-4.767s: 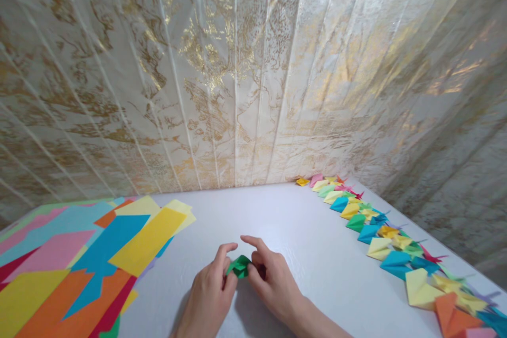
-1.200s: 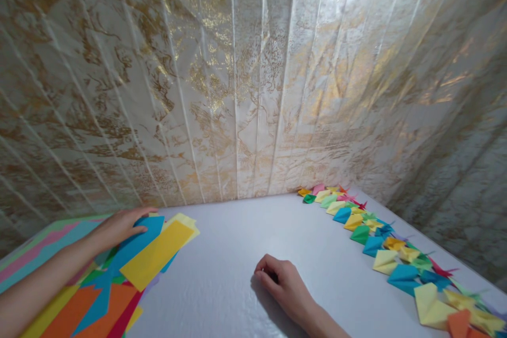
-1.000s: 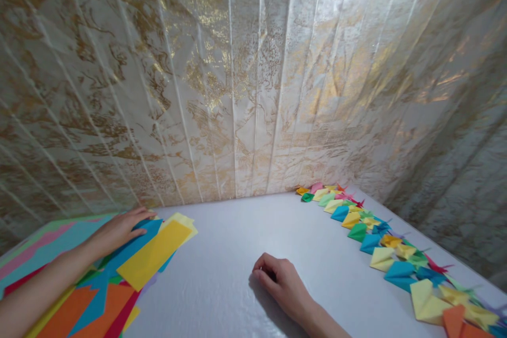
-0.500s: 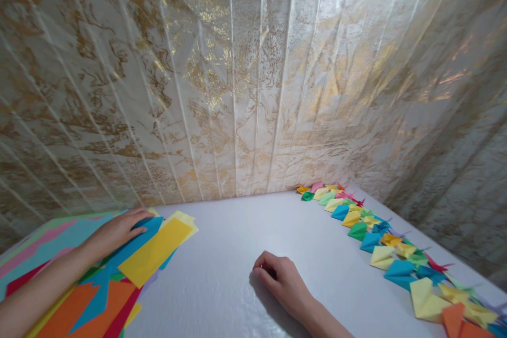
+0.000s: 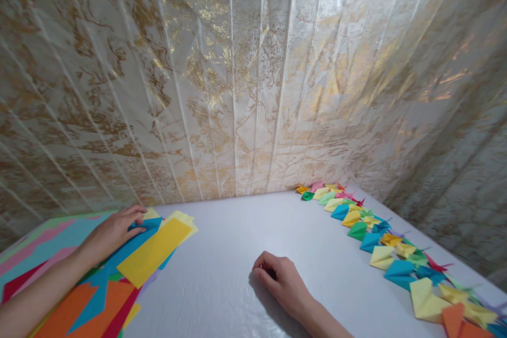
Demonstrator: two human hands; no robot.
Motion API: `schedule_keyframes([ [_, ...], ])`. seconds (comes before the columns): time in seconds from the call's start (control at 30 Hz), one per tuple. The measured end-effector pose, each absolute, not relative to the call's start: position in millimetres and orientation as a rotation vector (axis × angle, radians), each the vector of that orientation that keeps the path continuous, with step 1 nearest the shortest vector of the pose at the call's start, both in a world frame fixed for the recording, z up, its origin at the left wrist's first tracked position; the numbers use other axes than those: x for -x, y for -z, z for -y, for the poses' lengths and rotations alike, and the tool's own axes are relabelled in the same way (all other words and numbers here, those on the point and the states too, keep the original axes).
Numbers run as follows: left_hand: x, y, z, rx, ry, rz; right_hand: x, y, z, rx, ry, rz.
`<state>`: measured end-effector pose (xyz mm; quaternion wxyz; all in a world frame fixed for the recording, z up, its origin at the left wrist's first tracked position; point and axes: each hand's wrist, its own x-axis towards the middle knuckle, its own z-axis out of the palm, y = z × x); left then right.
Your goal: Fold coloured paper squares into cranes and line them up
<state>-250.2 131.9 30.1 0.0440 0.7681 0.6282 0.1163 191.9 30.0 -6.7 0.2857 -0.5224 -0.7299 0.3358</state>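
Head view: the fingers of my left hand [image 5: 112, 231] bend over the blue paper [image 5: 129, 252]; I cannot tell whether they pinch it. Yellow paper [image 5: 154, 252] lies just to its right. My right hand [image 5: 283, 281] curls loosely closed on the desk [image 5: 217, 269], near folded paper birds [image 5: 399, 273] along the right edge.

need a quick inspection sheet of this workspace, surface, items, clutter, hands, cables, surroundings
Surface: white table, smooth and slightly shiny.
Items: coloured paper sheets on the left; folded paper pieces in many colours lined up along the right edge.
Clutter: sheets overlap at uneven angles, a yellow sheet lying on top.
Hands: left hand on the sheets, its grip unclear; right hand loosely curled at the table, nothing visible in it.
Cables: nothing seen.
Surroundings: pale covering with gold patterns behind the table.
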Motion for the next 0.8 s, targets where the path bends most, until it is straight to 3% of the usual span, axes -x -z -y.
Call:
schedule_keyframes([
  [0.2, 252.5, -36.1, -138.4, -2.411, -0.321, -1.987, -192.3, 7.2, -30.1, 1.39, -0.908, 1.942],
  [0.33, 255.1, -65.8, -145.0, -2.473, -0.388, -2.129, -192.6, 9.5, -29.4, 1.39, -0.922, 1.935],
  [0.5, 186.2, -92.2, -122.0, -2.631, -0.491, -2.086, -195.6, 16.5, -33.5, 1.34, -0.87, 1.864],
  [0.67, 45.0, -30.6, -53.8, -2.755, -0.364, -1.666, -209.3, 3.0, -32.3, 1.144, -0.585, 1.897],
  [0.8, -16.7, 14.0, -16.7, -2.749, -0.334, -1.487, -220.8, -18.6, -25.2, 1.074, -0.76, 2.299],
])
